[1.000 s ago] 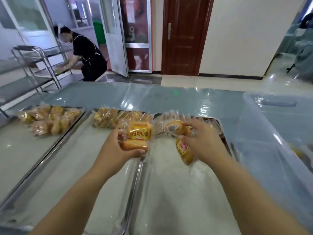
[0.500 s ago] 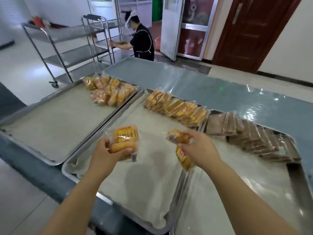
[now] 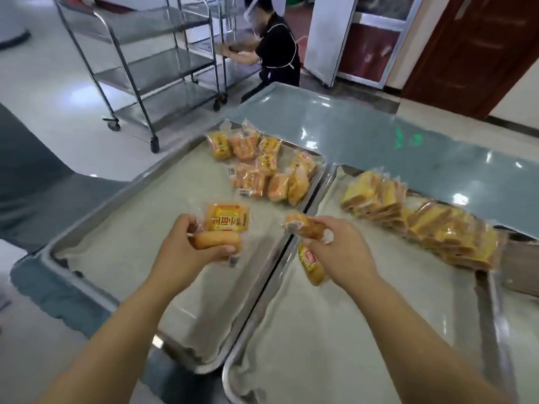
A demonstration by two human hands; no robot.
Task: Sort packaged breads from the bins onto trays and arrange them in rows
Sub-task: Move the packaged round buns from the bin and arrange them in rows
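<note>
My left hand [image 3: 186, 252] grips a clear pack of small yellow-labelled buns [image 3: 226, 228] above the left tray [image 3: 96, 217]. My right hand [image 3: 341, 252] holds two small packaged breads: one [image 3: 303, 224] sticks out above the fingers, the other [image 3: 310, 263] hangs below them. They hover over the seam between the left tray and the middle tray [image 3: 493, 313]. A cluster of orange bread packs [image 3: 262, 167] lies at the left tray's far right corner. A row of yellow sliced-bread packs [image 3: 420, 220] leans along the middle tray's far end.
The trays sit on a teal table [image 3: 379, 132] covered in glossy film. Steel trolley racks [image 3: 151, 68] stand on the floor at the far left, with a person in black [image 3: 277, 53] crouching beside them. Brown packs [image 3: 522, 266] show at the right edge.
My view has swung left, so the left tray now sits in front of me and the clear bin has left the frame. Both hands moved left with their packs still held.
</note>
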